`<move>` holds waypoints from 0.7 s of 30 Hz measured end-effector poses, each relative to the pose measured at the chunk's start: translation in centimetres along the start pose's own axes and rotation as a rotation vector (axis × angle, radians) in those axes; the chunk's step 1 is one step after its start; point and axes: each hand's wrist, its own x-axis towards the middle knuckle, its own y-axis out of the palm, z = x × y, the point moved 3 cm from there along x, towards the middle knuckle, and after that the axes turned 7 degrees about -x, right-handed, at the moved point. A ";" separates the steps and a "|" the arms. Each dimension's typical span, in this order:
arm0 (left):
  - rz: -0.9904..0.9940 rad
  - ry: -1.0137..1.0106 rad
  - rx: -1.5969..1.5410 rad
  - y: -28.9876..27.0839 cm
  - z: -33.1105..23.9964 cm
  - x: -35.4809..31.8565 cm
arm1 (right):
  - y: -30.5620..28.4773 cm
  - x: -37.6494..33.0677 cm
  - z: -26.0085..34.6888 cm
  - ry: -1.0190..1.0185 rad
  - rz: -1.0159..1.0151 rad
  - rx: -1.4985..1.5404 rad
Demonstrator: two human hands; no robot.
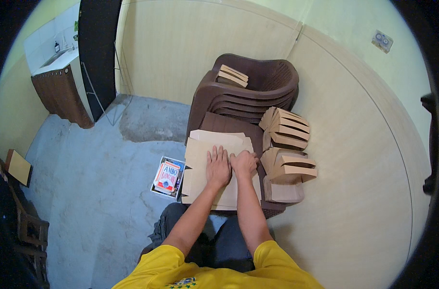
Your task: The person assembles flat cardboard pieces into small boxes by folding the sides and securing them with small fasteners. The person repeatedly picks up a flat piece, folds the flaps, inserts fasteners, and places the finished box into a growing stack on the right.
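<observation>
Your left hand (pixel 218 168) lies flat, fingers straight and side by side, pressing on the top card sheet (pixel 214 164) of the stack in front of you. Your right hand (pixel 244 164) sits just beside it on the same sheet, fingers curled down onto the card, prob. creasing or gripping a flap; can't tell if it pinches anything. The sheet is flat, unfolded, lying on a brown stool (pixel 229 123) w/ more flat sheets under it.

Progress, as a judgement: well under way, not near done. Folded boxes (pixel 288 166) pile up to the right of the stack, more (pixel 284 127) behind those, a few (pixel 232 75) on the chair seat further back. The sheet under your hands shows no fold yet, and several flats wait below it.

Around: a small tray of packets (pixel 168 177) on the floor (pixel 99 192) left of the stack, touching or almost. Stacked brown chairs (pixel 258 91) behind. Far left, a counter w/ sink (pixel 55 60). The box pile crowds your right side; the left is freer.
</observation>
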 end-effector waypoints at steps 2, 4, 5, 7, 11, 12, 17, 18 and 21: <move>0.024 -0.026 -0.010 0.1 0.2 0.1 | 0.5 0.3 0.1 0.007 -0.016 0.001; 0.017 -0.003 0.029 -0.1 0.1 0.1 | 1.0 0.8 0.2 0.049 -0.006 0.019; 0.050 -0.009 0.075 -0.1 0.1 0.1 | 1.2 1.1 0.2 0.088 -0.003 0.036; 0.021 0.011 0.059 -0.4 0.0 -0.1 | 1.5 1.7 0.3 0.132 -0.082 0.046; 0.040 0.012 0.019 -0.6 -0.2 -0.3 | 1.4 2.4 -0.1 -0.014 -0.160 0.306; 0.035 0.015 0.034 -0.7 -0.2 -0.3 | 1.3 2.3 -0.3 -0.068 -0.139 0.430; 0.051 -0.020 0.038 -0.5 -0.1 -0.2 | 1.0 0.7 -0.7 -0.296 -0.160 0.566; 0.041 -0.018 0.036 -0.6 -0.2 -0.1 | 1.2 0.4 -0.8 -0.347 -0.175 0.574; 0.022 -0.027 0.029 -1.1 -0.3 0.1 | 2.4 0.2 -1.5 -0.295 -0.195 0.667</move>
